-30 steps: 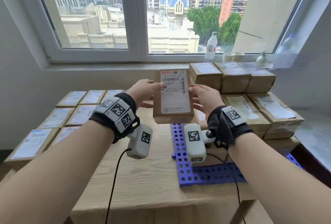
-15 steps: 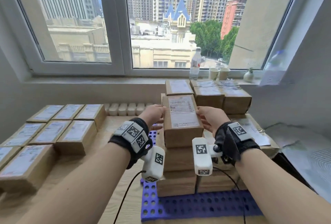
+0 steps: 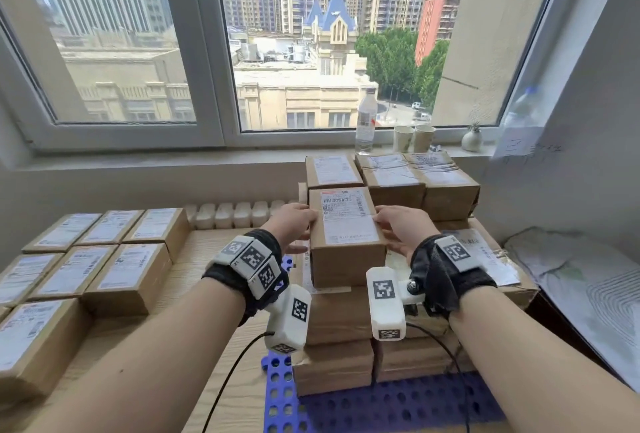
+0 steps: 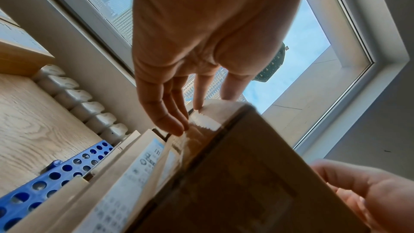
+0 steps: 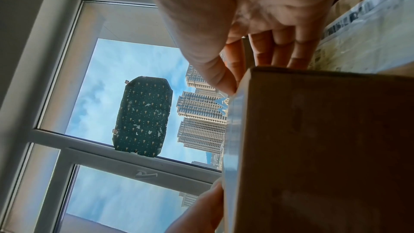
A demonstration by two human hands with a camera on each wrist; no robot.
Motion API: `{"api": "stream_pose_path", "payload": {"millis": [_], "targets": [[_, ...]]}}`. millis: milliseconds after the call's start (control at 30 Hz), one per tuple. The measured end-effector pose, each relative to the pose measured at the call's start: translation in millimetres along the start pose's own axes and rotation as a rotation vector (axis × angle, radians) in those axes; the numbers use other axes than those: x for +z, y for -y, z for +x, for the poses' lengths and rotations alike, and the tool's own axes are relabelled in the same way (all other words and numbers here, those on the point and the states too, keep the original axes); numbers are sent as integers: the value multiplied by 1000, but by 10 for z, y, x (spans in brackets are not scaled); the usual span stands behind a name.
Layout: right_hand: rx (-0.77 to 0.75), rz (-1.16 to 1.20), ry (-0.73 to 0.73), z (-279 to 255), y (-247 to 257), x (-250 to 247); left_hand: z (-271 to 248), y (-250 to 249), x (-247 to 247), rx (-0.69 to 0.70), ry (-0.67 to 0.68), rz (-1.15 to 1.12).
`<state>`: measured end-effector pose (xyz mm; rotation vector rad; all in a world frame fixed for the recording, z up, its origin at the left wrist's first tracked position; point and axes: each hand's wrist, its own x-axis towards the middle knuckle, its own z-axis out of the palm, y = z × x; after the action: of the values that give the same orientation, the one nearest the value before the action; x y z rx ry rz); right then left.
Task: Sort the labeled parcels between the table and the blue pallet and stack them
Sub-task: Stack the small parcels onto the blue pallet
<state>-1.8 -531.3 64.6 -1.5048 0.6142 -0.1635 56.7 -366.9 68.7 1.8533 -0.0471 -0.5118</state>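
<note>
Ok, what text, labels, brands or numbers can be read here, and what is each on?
No text can be quoted.
Top parcel: shipping label with barcode, print too small to read.
Parcels on the table: white labels, blurred.
Wrist markers: square black-and-white codes, no legible words.
Sheet on the right wall: faint handwriting, illegible.
Water bottle: red label, unreadable.

Left hand (image 3: 294,225) and right hand (image 3: 401,228) outstretched, uncurled.
</note>
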Motion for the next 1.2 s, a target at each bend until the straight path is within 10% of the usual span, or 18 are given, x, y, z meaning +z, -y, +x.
{"api": "stream_pose_path", "payload": {"millis": [867,1200], "targets": [[45,-29,-63,-11,45,88,23,-5,-115,27,44,54],[-210,44,-68,-157,517,144,8,-104,-473,196,-72,113]]}}
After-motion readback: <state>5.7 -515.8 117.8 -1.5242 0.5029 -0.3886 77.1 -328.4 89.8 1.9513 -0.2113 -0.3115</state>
